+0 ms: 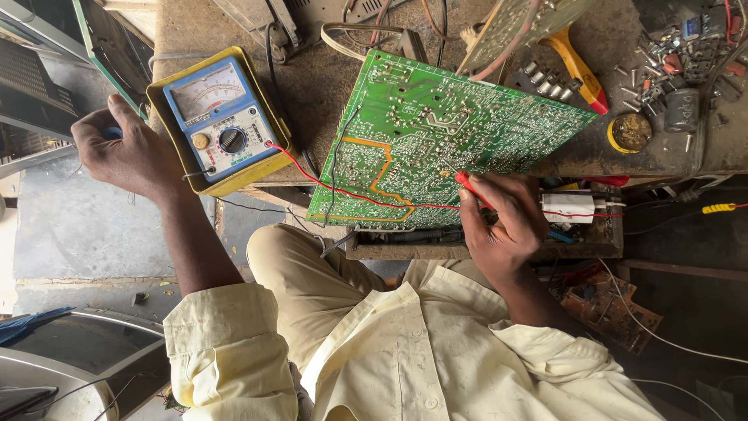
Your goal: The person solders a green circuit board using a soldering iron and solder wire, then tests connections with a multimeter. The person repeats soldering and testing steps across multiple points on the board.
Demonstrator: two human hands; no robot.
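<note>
Right hand [502, 222] pinches red probe [465, 184], tip on green circuit board [436, 140] propped on bench; left hand [125, 152] closed — contents hidden — beside analog multimeter [222, 121]; probing underway, board not yet reinstalled.

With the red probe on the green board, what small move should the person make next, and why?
Probably bring the left hand to the board: the right hand presses the red probe on the green circuit board, but the left hand is out beside the yellow multimeter, holding something dark, perhaps the second probe.
</note>
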